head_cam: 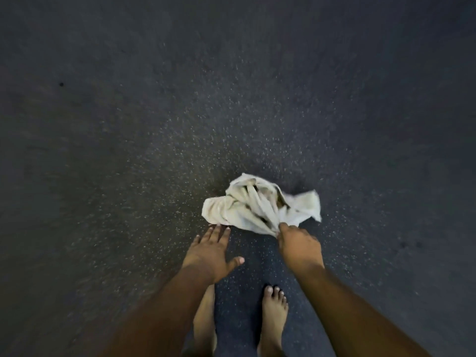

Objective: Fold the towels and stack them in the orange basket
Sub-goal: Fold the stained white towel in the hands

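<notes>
One towel (260, 204) is in view. It is white and all bunched up in a lump on the dark floor (128, 124), just in front of the person's bare feet (274, 313). The lump is a bit longer from left to right than from front to back. One loose corner sticks out to the right. It has no clear front or back yet, since it is so crumpled.

The right hand (298, 246) pinches the near edge of the towel, with its fingers (283, 228) curled tight on the cloth. The cloth pulls into long folds that run toward that grip. The left hand (213, 251) is flat and spread wide, and holds nothing. Its fingertips are just at the left near edge of the towel; I cannot tell if they touch it.

I think the step now is to pick the towel up and shake it open. To do this well, the left hand should find a second corner on the same edge. Then both hands can lift and pull apart so the towel hangs flat. A flat towel folds neatly.

No basket shows here, and no other towels.
</notes>
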`<state>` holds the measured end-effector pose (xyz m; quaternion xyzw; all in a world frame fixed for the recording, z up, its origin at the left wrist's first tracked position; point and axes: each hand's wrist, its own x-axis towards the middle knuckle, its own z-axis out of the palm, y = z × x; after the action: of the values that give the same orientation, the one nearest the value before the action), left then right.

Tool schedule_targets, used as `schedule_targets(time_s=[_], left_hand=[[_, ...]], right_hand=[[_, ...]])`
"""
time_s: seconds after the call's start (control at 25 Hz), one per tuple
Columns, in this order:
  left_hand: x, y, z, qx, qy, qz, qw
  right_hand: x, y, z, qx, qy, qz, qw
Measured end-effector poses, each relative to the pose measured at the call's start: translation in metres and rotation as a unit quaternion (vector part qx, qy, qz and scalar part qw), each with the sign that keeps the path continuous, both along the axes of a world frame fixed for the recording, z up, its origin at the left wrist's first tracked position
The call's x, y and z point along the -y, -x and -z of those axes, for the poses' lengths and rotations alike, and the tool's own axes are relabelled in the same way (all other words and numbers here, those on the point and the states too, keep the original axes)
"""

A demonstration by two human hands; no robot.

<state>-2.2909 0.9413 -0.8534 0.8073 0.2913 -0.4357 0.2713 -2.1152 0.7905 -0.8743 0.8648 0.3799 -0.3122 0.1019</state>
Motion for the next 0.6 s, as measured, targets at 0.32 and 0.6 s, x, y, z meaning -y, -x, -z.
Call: schedule_targets(time_s=[0.32,0.6], left_hand=[[0.068,0.087,-0.310,0.032,-0.060,-0.171,0.983],[0.194,0.244,-0.477,0.027,-0.148,-0.421,0.895]], right_hand=[[-0.008,0.060,-0.323,-0.076,-0.055,-0.103,0.990],[-0.001,0.214,-0.503,-0.029,0.065,-0.519,0.852]])
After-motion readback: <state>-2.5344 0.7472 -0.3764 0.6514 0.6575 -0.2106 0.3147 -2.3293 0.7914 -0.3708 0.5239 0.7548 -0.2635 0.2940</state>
